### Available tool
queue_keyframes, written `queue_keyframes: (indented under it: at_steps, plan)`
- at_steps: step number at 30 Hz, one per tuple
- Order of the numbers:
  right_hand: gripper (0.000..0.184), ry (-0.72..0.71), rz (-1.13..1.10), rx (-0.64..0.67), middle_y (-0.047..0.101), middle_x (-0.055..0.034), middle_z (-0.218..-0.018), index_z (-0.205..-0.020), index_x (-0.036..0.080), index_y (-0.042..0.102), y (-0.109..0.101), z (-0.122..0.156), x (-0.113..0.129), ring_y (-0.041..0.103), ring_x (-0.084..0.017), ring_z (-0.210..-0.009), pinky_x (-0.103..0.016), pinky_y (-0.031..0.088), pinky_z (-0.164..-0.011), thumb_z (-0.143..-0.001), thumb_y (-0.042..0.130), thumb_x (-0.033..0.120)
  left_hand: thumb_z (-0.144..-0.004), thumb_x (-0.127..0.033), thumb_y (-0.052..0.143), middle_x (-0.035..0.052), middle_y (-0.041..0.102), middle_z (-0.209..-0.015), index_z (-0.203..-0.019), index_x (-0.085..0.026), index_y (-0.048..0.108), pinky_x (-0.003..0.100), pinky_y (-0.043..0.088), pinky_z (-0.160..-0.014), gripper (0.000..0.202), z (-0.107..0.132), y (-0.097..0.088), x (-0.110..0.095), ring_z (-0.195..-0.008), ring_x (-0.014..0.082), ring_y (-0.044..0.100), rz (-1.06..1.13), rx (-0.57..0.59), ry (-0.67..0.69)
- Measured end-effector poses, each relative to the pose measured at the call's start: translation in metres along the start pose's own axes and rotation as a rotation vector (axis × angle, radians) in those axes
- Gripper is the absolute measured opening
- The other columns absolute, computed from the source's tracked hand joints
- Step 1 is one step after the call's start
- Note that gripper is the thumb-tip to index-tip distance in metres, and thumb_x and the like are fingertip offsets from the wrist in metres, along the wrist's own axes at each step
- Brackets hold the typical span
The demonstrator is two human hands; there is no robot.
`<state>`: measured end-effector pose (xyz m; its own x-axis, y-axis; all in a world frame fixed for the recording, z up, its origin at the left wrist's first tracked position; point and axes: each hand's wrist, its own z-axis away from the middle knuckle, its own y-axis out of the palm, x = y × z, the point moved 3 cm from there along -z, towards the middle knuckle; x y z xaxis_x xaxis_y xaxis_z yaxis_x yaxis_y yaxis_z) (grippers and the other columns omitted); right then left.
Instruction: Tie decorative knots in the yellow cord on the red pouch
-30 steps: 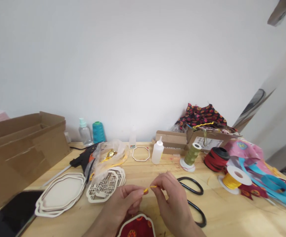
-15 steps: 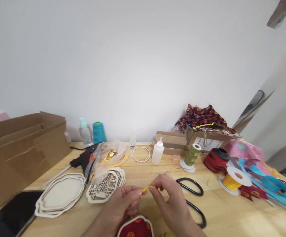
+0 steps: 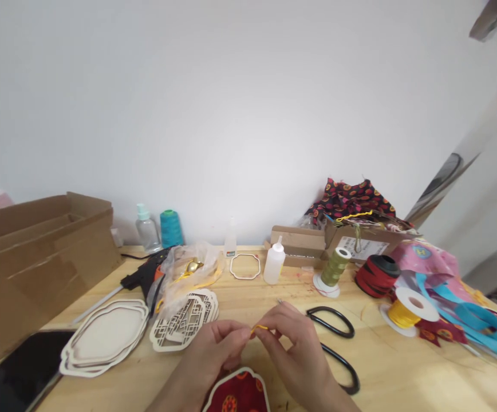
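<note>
My left hand (image 3: 218, 350) pinches a yellow cord (image 3: 259, 328) between thumb and forefinger, low in the middle of the view. On the cord's other side, my right hand (image 3: 294, 349) has its fingertips closed on it, close to the left ones. Just below the hands is a scalloped panel (image 3: 242, 395) of dark red patterned fabric with a pale rim; its lower part is cut off by the frame. Whether the cord is joined to this panel is hidden. Black-handled scissors (image 3: 338, 366) lie right beside my right hand, partly covered by it.
Lattice-cut wooden pieces (image 3: 175, 329) and plain scalloped boards (image 3: 106, 337) lie at left, near a black phone (image 3: 20, 372) and cardboard box (image 3: 46, 257). A white squeeze bottle (image 3: 275, 263) stands behind the hands. Right are a yellow spool (image 3: 405, 312) and green thread (image 3: 335, 268).
My two hands have drawn closer together, so less yellow cord shows between them. The red fabric panel sits slightly higher in view.
</note>
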<state>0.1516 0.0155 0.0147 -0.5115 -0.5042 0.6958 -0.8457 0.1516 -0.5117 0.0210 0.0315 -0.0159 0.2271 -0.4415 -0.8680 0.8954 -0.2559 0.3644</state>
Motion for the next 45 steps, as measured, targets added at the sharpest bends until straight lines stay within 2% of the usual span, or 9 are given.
queue_keyframes:
  at_steps: [5,9,14,19,24,30,34,40,45]
  plan:
    - [0.016,-0.082,0.022,-0.097,0.054,-0.0023,-0.058,-0.063,0.015,0.057,-0.001,0.004,0.008,0.048,-0.013,-0.057,-0.024,0.036,-0.056,-0.077,0.049,0.012,-0.054,-0.040,0.067,-0.0114,0.027,-0.037,-0.055,-0.013,0.055,0.020,0.011,-0.041,0.029,-0.001,-0.001,0.004,-0.039,0.0040,0.018,-0.068,-0.065,-0.029]
    - [0.017,-0.009,-0.022,-0.090,0.054,-0.0020,-0.056,-0.061,0.014,0.058,-0.001,0.004,0.006,0.048,-0.012,-0.055,-0.023,0.036,-0.053,-0.076,0.050,0.016,-0.055,-0.040,0.065,-0.0108,0.030,-0.037,-0.061,-0.013,0.058,0.020,0.012,-0.041,0.030,-0.002,-0.004,0.006,-0.038,0.0044,0.021,-0.115,-0.082,-0.028]
    - [0.019,0.072,-0.030,-0.016,0.057,-0.0017,-0.058,-0.062,0.016,0.060,-0.002,0.001,0.000,0.050,-0.013,-0.056,-0.024,0.036,-0.057,-0.078,0.050,0.021,-0.064,-0.039,0.059,-0.0089,0.030,-0.039,-0.044,-0.015,0.045,0.021,0.015,-0.042,0.034,0.003,0.003,0.001,-0.040,0.0052,0.021,0.027,0.045,0.008]
    - [0.020,0.062,-0.023,0.022,0.056,-0.0003,-0.059,-0.062,0.018,0.060,-0.003,0.000,-0.001,0.048,-0.013,-0.058,-0.025,0.035,-0.060,-0.079,0.050,0.020,-0.066,-0.039,0.057,-0.0070,0.037,-0.040,-0.055,-0.013,0.057,0.020,0.017,-0.043,0.029,0.006,0.006,-0.001,-0.040,0.0058,0.026,0.052,0.035,-0.025]
    - [0.019,0.054,-0.041,0.034,0.056,-0.0010,-0.059,-0.063,0.017,0.060,-0.002,0.000,-0.001,0.048,-0.013,-0.059,-0.024,0.036,-0.058,-0.078,0.050,0.021,-0.066,-0.036,0.057,-0.0067,0.035,-0.038,-0.042,-0.015,0.045,0.021,0.018,-0.043,0.034,0.002,0.004,0.003,-0.040,0.0065,0.027,0.060,0.097,-0.039]
    - [0.018,0.042,-0.039,-0.007,0.056,-0.0018,-0.058,-0.061,0.016,0.060,-0.002,-0.001,0.001,0.049,-0.013,-0.057,-0.025,0.036,-0.058,-0.076,0.051,0.020,-0.066,-0.032,0.055,-0.0078,0.032,-0.037,-0.042,-0.016,0.042,0.020,0.017,-0.043,0.032,0.000,0.005,0.004,-0.040,0.0061,0.025,0.104,0.155,-0.050]
    - [0.021,0.131,-0.129,-0.035,0.057,-0.0032,-0.055,-0.059,0.014,0.062,0.002,0.001,0.000,0.049,-0.013,-0.054,-0.024,0.037,-0.054,-0.075,0.052,0.024,-0.066,-0.027,0.056,-0.0079,0.034,-0.038,-0.043,-0.016,0.041,0.020,0.017,-0.043,0.030,0.000,0.006,0.003,-0.040,0.0054,0.024,0.122,0.153,-0.033]
    - [0.024,0.384,-0.355,-0.010,0.054,-0.0026,-0.054,-0.057,0.012,0.061,0.009,0.004,-0.010,0.047,-0.013,-0.053,-0.022,0.036,-0.049,-0.070,0.055,0.032,-0.068,-0.029,0.056,-0.0066,0.038,-0.039,-0.045,-0.015,0.044,0.020,0.016,-0.043,0.030,0.003,0.002,0.004,-0.040,0.0054,0.026,0.083,0.113,-0.003]
    - [0.028,0.417,-0.403,0.042,0.056,-0.0024,-0.055,-0.057,0.012,0.061,0.009,0.003,-0.014,0.044,-0.012,-0.051,-0.022,0.034,-0.049,-0.071,0.055,0.036,-0.070,-0.030,0.052,-0.0064,0.038,-0.042,-0.049,-0.015,0.046,0.022,0.014,-0.044,0.027,0.005,0.003,-0.001,-0.041,0.0060,0.026,0.003,0.142,0.002]
